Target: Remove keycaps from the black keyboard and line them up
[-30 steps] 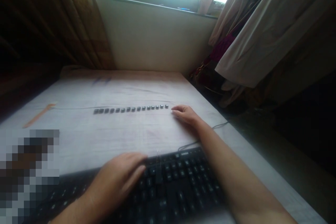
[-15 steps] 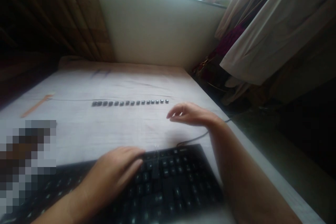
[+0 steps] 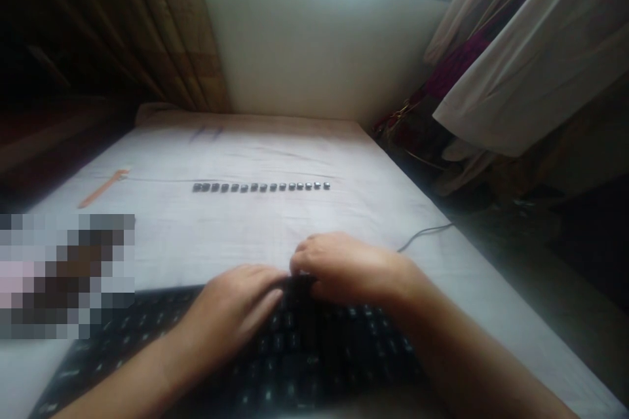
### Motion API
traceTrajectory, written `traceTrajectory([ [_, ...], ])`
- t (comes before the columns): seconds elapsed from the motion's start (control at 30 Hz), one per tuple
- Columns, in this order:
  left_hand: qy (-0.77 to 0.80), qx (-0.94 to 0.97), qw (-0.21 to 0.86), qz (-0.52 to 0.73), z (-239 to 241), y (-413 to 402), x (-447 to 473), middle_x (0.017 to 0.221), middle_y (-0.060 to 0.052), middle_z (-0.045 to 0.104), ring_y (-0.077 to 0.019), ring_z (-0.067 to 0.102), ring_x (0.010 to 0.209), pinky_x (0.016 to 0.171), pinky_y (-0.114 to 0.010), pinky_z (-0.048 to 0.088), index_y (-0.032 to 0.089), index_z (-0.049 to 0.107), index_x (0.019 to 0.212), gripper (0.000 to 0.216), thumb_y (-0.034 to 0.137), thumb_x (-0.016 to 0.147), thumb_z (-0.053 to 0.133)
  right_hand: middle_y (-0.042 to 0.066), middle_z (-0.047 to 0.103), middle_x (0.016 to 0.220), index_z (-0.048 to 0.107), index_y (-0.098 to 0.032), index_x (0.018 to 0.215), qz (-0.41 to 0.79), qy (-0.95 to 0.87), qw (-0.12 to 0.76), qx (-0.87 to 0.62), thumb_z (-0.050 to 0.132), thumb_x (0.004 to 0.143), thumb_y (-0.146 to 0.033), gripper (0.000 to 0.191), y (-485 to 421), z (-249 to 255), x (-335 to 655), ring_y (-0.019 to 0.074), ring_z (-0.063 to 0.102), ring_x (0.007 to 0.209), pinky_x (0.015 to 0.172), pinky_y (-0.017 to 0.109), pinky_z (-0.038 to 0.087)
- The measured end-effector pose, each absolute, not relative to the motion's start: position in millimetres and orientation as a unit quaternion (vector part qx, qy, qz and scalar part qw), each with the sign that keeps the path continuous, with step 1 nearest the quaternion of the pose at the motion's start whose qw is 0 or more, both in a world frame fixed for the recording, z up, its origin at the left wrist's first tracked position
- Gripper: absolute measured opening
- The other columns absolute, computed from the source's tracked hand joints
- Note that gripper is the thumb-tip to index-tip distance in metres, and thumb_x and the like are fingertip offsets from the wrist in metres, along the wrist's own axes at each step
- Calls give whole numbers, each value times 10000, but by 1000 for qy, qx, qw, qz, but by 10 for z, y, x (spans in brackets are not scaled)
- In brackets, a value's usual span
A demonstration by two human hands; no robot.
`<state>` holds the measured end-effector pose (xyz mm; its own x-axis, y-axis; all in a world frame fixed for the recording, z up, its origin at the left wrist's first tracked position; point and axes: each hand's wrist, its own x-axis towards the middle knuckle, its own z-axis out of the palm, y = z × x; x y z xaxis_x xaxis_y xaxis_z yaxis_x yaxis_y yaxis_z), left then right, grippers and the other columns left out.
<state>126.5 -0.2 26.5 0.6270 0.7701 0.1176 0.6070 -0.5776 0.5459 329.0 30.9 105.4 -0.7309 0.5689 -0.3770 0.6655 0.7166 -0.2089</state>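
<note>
A black keyboard [image 3: 304, 353] lies at the near edge of a table covered in pale cloth [image 3: 236, 229]. My left hand [image 3: 230, 314] rests flat on the keys, fingers stretched toward the top row. My right hand [image 3: 348, 268] sits at the keyboard's top edge with its fingers curled down and pinched together just beside the left fingertips; what they grip is hidden. Farther back, a straight row of several small dark keycaps [image 3: 260, 186] lies on the cloth.
An orange stick-like tool [image 3: 103, 188] lies at the left of the keycap row. The keyboard cable [image 3: 425, 232] runs off the table's right edge. A brown curtain [image 3: 171, 26] hangs at the back left, pale cloths [image 3: 531, 65] at the right.
My right hand has drawn back from the right end of the keycap row to the keyboard's top edge and curled its fingers. The left hand has stayed flat on the keys.
</note>
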Motion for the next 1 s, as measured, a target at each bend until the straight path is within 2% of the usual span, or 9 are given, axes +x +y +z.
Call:
traceTrajectory([
  [0.13, 394, 871, 239, 172, 264, -5, 1264, 1082, -6, 721, -207, 665, 979, 854, -364, 532, 274, 623, 1121, 233, 264, 929, 492, 89, 723, 853, 707, -158, 857, -156, 919, 125, 339, 691, 751, -133, 110, 323, 1032, 3284, 212, 648, 762, 625, 290, 466],
  [0.3, 397, 869, 245, 167, 260, -5, 1263, 1090, -5, 715, -203, 659, 988, 865, -370, 528, 274, 624, 1118, 225, 269, 937, 489, 84, 734, 822, 733, -174, 854, -161, 910, 137, 356, 699, 760, -152, 103, 369, 991, 3309, 215, 653, 746, 607, 295, 451],
  [0.47, 396, 871, 239, 166, 284, -9, 1272, 1070, -15, 724, -206, 670, 964, 849, -375, 537, 267, 631, 1117, 233, 268, 941, 479, 40, 729, 720, 752, -233, 753, -181, 916, 62, 352, 674, 719, -77, 179, 434, 890, 3389, 191, 633, 656, 576, 293, 440],
  [0.63, 395, 869, 238, 177, 262, 14, 1252, 1068, -9, 728, -200, 678, 961, 845, -365, 546, 264, 643, 1114, 253, 253, 940, 460, 26, 731, 709, 756, -244, 700, -206, 907, 53, 364, 644, 708, -53, 222, 492, 904, 3523, 170, 621, 640, 594, 285, 431],
  [0.77, 394, 870, 241, 174, 218, 29, 1230, 1082, -8, 725, -200, 673, 976, 859, -372, 544, 273, 632, 1139, 266, 256, 948, 448, 27, 741, 756, 767, -223, 762, -220, 886, 44, 407, 650, 744, -95, 174, 564, 990, 3728, 152, 638, 678, 642, 265, 439],
  [0.87, 395, 872, 231, 172, 200, 31, 1218, 1076, -22, 723, -207, 673, 971, 855, -386, 546, 264, 629, 1143, 268, 269, 951, 442, 15, 731, 733, 758, -203, 795, -252, 866, -28, 431, 658, 775, -175, 106, 625, 1046, 3904, 129, 631, 659, 637, 245, 438],
  [1.0, 395, 876, 221, 168, 188, 35, 1210, 1088, -27, 722, -211, 671, 982, 862, -388, 544, 263, 632, 1135, 260, 296, 950, 452, -6, 684, 691, 719, -170, 798, -355, 801, -202, 437, 665, 770, -279, 125, 663, 1089, 4029, 107, 585, 620, 573, 229, 422],
])
